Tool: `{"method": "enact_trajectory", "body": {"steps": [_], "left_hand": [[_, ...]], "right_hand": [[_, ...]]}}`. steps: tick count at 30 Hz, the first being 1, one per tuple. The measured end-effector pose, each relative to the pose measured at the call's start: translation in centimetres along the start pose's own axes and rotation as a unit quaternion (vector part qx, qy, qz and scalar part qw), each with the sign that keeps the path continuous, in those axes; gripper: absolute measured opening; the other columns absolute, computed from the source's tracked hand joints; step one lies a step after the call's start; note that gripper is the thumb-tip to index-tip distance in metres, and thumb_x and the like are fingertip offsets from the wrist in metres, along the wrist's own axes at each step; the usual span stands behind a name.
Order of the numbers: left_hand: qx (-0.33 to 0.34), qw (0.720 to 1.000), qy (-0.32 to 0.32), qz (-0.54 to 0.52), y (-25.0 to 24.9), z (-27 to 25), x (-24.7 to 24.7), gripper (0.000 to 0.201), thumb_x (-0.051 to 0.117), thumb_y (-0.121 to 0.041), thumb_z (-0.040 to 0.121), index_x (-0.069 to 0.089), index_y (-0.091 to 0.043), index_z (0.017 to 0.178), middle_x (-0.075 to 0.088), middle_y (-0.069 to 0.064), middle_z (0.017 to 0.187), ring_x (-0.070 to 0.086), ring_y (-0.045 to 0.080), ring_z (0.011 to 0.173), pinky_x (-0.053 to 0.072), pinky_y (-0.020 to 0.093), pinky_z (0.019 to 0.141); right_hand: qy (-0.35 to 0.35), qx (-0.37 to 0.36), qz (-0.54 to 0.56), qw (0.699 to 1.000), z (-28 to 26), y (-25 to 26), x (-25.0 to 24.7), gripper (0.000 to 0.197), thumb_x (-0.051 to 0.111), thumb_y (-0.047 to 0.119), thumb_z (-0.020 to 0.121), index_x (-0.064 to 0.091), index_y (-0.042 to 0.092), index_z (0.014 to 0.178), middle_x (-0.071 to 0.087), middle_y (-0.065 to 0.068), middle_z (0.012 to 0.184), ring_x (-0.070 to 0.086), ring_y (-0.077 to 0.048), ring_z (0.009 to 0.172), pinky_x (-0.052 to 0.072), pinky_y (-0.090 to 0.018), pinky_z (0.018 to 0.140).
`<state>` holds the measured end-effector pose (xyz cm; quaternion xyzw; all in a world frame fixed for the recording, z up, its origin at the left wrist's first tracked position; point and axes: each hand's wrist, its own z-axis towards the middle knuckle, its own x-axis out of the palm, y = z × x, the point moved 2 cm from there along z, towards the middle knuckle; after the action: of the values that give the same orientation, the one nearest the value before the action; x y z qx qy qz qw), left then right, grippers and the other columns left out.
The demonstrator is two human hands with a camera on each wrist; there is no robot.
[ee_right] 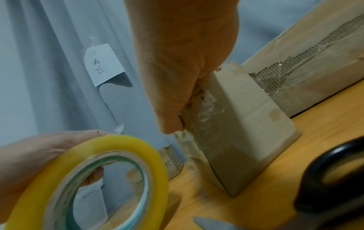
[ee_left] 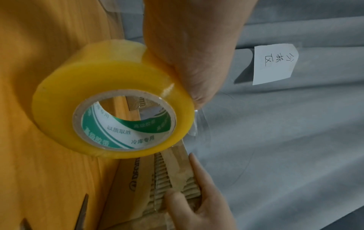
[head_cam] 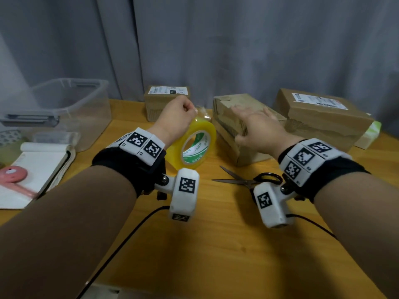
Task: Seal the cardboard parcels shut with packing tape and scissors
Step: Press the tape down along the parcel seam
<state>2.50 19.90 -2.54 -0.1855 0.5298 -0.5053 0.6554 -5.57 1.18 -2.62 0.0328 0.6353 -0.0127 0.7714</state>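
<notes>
The left hand held its grip curled around the yellow tape roll, raised above the tabletop. The right hand lay flat, fingers extended, on the middle cardboard parcel. The scissors lay blades apart near that parcel.

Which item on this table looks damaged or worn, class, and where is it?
The middle brown cardboard parcel, under the right hand, looks worn: its facing is torn away along the near top edge, exposing corrugated ridges, with old clear tape remnants on its side. The large brown cardboard parcel to its right shows similar tearing.
</notes>
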Motion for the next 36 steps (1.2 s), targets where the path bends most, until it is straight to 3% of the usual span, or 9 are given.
{"method": "enact_trajectory", "body": {"steps": [2,5,10,12,15,22,28,32,36], "left_hand": [[0.003,1.0,-0.001,-0.003,0.1,0.0,0.0,0.004,0.053,-0.017,0.095,0.052,-0.013,0.094,0.049,-0.008,0.075,0.044,0.003,0.062,0.036,0.004,0.048],[0.004,1.0,0.0,0.002,0.1,-0.2,-0.1,0.004,0.053,-0.018,0.095,0.051,-0.014,0.094,0.048,-0.009,0.076,0.044,0.002,0.064,0.036,0.007,0.051],[0.003,1.0,0.002,0.003,0.0,-0.3,-0.2,0.005,0.052,-0.019,0.096,0.051,-0.014,0.095,0.048,-0.009,0.076,0.043,0.003,0.063,0.036,0.009,0.051],[0.007,1.0,0.007,0.005,-0.4,-0.5,-0.1,0.006,0.052,-0.018,0.096,0.05,-0.013,0.094,0.047,-0.008,0.074,0.042,0.003,0.062,0.036,0.008,0.049],[0.023,1.0,0.016,0.01,-1.3,-1.0,0.2,0.006,0.053,-0.016,0.094,0.05,-0.013,0.09,0.046,-0.007,0.072,0.042,0.003,0.062,0.035,0.016,0.054],[0.042,0.998,0.046,-0.001,-2.5,-2.6,0.1,0.006,0.057,-0.015,0.092,0.052,-0.012,0.091,0.053,-0.001,0.086,0.048,0.013,0.083,0.037,0.023,0.072],[0.045,0.998,0.052,0.003,-3.2,-4.1,0.1,0.005,0.055,-0.018,0.094,0.056,-0.013,0.096,0.053,-0.003,0.088,0.046,0.011,0.082,0.036,0.015,0.06],[0.01,0.991,0.131,-0.004,-3.3,-5.2,0.1,0.034,0.056,-0.02,0.092,0.049,-0.012,0.125,0.053,0.001,0.113,0.05,0.014,0.101,0.04,0.018,0.075],[0.001,0.985,0.171,-0.03,-2.8,-6.0,0.0,0.047,0.061,-0.026,0.091,0.04,-0.017,0.133,0.049,-0.006,0.105,0.048,0.012,0.105,0.04,0.017,0.079]], "right_hand": [[-0.035,0.008,0.017,0.999,0.0,-0.5,0.2,0.065,0.046,0.047,0.095,0.022,0.025,0.152,0.022,0.008,0.158,0.019,-0.012,0.145,0.004,-0.039,0.118],[-0.086,0.012,0.028,0.996,0.2,-0.3,0.7,0.051,0.036,0.035,0.101,0.027,0.024,0.15,0.027,0.006,0.157,0.021,-0.012,0.145,0.007,-0.036,0.118],[0.01,-0.013,-0.055,0.998,0.0,-0.1,-0.2,0.077,0.057,0.042,0.091,0.015,0.021,0.153,0.021,-0.001,0.159,0.02,-0.019,0.145,0.006,-0.039,0.119],[-0.04,-0.036,-0.038,0.998,-0.1,1.0,-1.5,0.061,0.051,0.045,0.093,0.035,0.017,0.145,0.041,-0.006,0.148,0.035,-0.023,0.138,0.012,-0.039,0.117],[-0.156,-0.054,0.147,0.975,0.1,3.8,-2.8,0.046,0.055,0.042,0.093,0.058,0.011,0.126,0.063,-0.007,0.124,0.056,-0.023,0.117,0.037,-0.032,0.102],[-0.059,0.009,0.426,0.903,0.2,5.5,-3.1,0.022,0.077,0.022,0.08,0.068,0.003,0.088,0.065,-0.013,0.078,0.063,-0.023,0.072,0.057,-0.046,0.08],[-0.026,0.024,0.385,0.922,-1.6,5.1,-3.4,0.018,0.074,0.016,0.083,0.07,-0.002,0.086,0.062,-0.003,0.065,0.055,-0.002,0.051,0.043,-0.011,0.05],[-0.052,0.051,0.333,0.94,-2.3,5.0,-3.2,0.01,0.069,0.013,0.087,0.07,0.004,0.082,0.061,-0.003,0.066,0.057,-0.012,0.059,0.045,-0.022,0.056],[-0.093,0.033,0.228,0.969,-3.4,5.7,-4.2,0.018,0.06,0.019,0.093,0.07,0.005,0.093,0.059,-0.002,0.083,0.053,-0.013,0.078,0.037,-0.024,0.066]]}}
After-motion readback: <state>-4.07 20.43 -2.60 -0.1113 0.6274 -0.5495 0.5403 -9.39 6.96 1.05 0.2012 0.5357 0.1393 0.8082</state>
